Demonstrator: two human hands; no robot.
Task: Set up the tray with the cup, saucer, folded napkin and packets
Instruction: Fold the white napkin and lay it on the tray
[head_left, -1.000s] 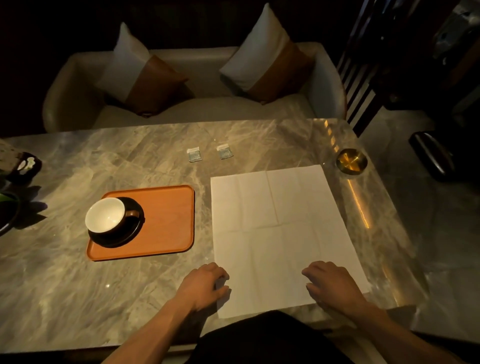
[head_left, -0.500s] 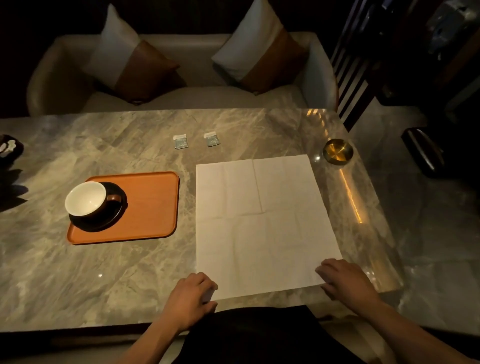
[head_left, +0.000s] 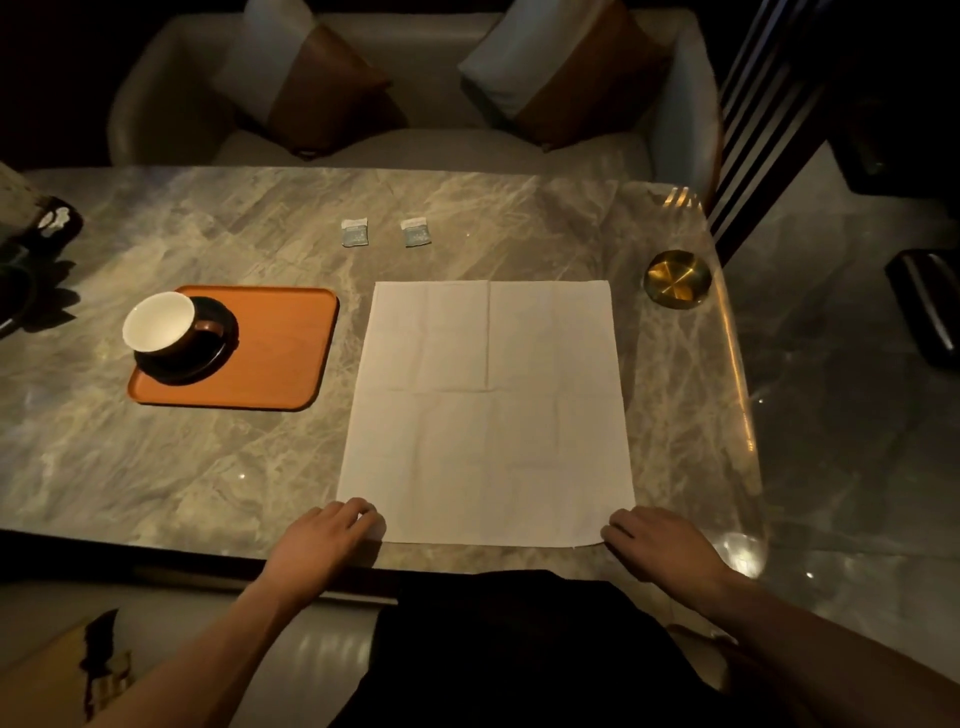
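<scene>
Closest to the camera, the left hand sits on the near left corner of the square white cloth napkin, fingers curled over the corner. It looks like a pinch, though the light's too dim to be sure. The right hand is at the near right corner, fingers bent and touching the edge. The napkin lies flat and unfolded on the glossy grey veined marble tabletop, with crease lines showing. Left of it is a rounded rectangular orange tray carrying a dark round saucer, with a white-lined cup with a brown handle on top. A round brass dish sits off to the right. Further back, two small pale packets lie side by side, well apart from the tray.
</scene>
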